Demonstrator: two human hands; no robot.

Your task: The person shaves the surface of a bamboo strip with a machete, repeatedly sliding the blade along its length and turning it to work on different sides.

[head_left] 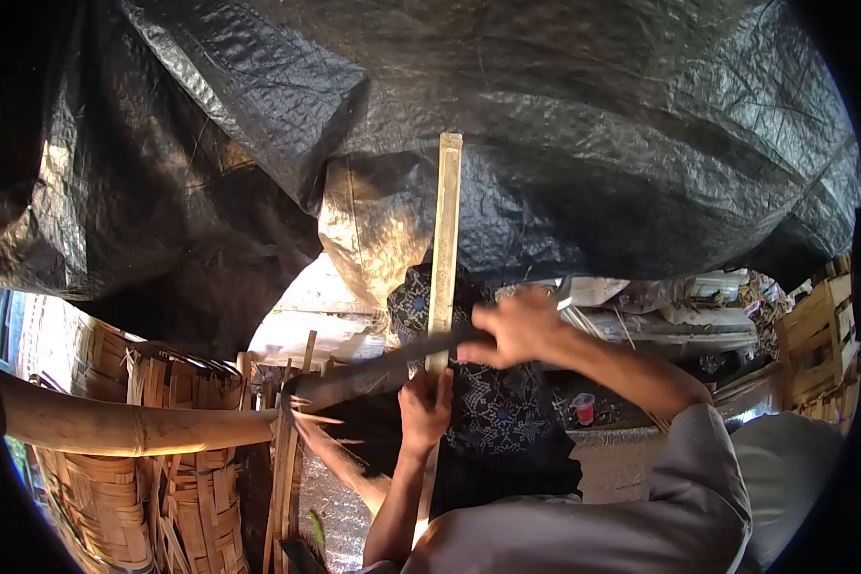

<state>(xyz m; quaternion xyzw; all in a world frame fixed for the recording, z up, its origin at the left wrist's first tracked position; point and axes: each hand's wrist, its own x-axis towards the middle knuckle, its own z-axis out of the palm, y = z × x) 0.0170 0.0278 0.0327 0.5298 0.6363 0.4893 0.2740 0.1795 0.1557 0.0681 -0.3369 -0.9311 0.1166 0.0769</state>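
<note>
My left hand [425, 411] is closed round a long, pale bamboo slat [445, 239], which stands nearly upright in front of me. Its lower end drops behind my hand. From the fingers of my right hand [518, 328], a long dark blade like a machete [383, 371] reaches leftward, crossing the slat just above my left fist. Motion smears the right hand and blade a little, and the handle is hidden by the fingers. Behind the slat lies a dark cloth with a pale pattern [500, 407], over my lap.
A thick bamboo pole [143, 428] juts in from the left, its end near the blade's tip. Woven bamboo baskets [100, 512] stand below it. Black plastic sheeting [584, 124] hangs across the front. A red cup [584, 409] is at right, with a bamboo crate [818, 335] beyond.
</note>
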